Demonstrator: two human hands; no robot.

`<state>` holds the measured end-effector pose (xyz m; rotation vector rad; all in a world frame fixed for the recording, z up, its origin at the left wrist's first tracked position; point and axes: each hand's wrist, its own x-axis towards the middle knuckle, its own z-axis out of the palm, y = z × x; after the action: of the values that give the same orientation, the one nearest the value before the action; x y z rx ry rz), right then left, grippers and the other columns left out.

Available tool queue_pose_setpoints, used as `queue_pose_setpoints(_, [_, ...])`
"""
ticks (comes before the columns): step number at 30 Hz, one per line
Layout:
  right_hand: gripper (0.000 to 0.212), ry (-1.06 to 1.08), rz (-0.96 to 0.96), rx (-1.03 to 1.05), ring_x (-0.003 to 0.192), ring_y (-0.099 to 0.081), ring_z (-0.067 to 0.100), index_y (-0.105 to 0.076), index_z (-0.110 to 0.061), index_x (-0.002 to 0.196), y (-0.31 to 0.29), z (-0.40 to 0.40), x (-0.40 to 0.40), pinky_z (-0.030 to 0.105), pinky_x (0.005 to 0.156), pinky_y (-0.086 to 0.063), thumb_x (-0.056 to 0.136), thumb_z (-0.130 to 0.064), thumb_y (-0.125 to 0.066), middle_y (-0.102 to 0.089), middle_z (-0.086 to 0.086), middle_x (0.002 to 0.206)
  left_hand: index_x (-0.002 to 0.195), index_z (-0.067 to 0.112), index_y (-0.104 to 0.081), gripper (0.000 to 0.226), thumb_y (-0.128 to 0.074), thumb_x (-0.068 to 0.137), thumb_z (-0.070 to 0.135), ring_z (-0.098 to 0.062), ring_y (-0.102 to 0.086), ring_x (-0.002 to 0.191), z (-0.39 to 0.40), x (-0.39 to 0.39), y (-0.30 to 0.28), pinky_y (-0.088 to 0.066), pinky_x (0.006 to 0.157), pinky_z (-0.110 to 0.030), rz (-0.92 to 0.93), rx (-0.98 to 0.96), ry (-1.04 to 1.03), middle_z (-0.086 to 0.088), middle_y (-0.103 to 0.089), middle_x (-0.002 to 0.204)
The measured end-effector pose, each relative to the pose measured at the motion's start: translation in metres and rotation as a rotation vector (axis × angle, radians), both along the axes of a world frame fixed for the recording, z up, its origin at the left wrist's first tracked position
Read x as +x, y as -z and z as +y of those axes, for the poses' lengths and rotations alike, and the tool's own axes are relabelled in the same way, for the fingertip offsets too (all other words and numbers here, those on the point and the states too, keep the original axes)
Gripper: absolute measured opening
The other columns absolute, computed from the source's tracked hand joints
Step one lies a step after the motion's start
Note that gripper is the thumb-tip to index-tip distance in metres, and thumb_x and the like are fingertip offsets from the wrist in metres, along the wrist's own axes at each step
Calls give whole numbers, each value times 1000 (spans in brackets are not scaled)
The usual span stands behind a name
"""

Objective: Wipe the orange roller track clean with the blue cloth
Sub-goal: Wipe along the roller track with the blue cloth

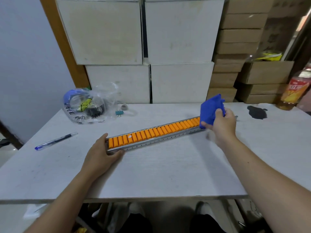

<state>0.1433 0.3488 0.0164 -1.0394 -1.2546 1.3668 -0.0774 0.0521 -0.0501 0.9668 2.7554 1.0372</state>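
The orange roller track lies slantwise on the white table, its far end hidden under the blue cloth, so where the rail stops there cannot be made out. The right hand is closed around the bunched cloth, thumb on top, pressing its lower fold onto the last rollers. At the near end the left hand clamps the metal rail, thumb along the front edge and fingers behind the end. One roller beside that grip bears a small pale speck. Beyond the left hand lie a blue pen and a clear plastic bag with dark lettering too distorted to read; past the right hand, a dark stain and a bottle whose red label is blurred.
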Motion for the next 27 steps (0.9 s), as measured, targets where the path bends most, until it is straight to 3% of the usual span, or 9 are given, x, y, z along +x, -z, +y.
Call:
queue_pose_setpoints(3, [5,184,-70,155,74,-55,13,-50,-18,96,2,35,-5,32,70,-50,93,-19,-46,-58,3,96,142,21,-29,92,-70,68,58,-22,-48,122,1,-1,1,-42,93,-40,7,-10,-4,-3,-48,138])
queue_pose_setpoints(7, [48,203,-245,298,105,-54,11,-49,-14,129,15,75,-2,20,88,-42,84,-3,-61,-56,-1,121,142,22,-29,91,-70,68,58,-21,-49,122,0,-3,4,-43,93,-40,8,-17,-10,-2,-48,139])
queue_pose_setpoints(12, [65,195,-539,435,133,-39,24,-39,-13,141,27,108,-1,34,107,-36,82,14,-53,-43,8,145,142,23,-30,91,-71,68,56,-21,-48,123,1,-4,6,-42,93,-39,5,-10,-18,-1,-47,140])
queue_pose_setpoints(15, [55,171,-641,448,129,-42,28,-44,-10,137,31,114,-2,33,101,-38,86,11,-48,-44,11,142,142,23,-30,92,-72,67,56,-20,-48,122,1,-6,7,-42,93,-40,-2,-8,-19,-1,-48,139])
queue_pose_setpoints(18, [34,135,-902,440,103,-58,32,-49,-6,130,36,115,-3,40,82,-48,97,-7,-42,-59,20,119,141,23,-30,92,-73,67,55,-20,-49,121,1,-6,8,-43,93,-40,-10,-7,-19,-1,-49,138])
queue_pose_setpoints(21, [31,120,-1123,446,89,-60,35,-53,-1,119,44,119,0,38,66,-43,100,-18,-36,-63,23,99,141,23,-30,90,-73,67,54,-21,-48,122,1,-6,8,-42,94,-41,-10,-10,-21,-2,-48,138])
queue_pose_setpoints(27, [34,146,-1219,438,80,-62,35,-54,1,110,48,121,-4,37,61,-44,101,-24,-32,-64,23,87,141,23,-31,91,-75,67,52,-21,-51,120,1,-3,6,-43,93,-41,-34,17,-21,-2,-52,136])
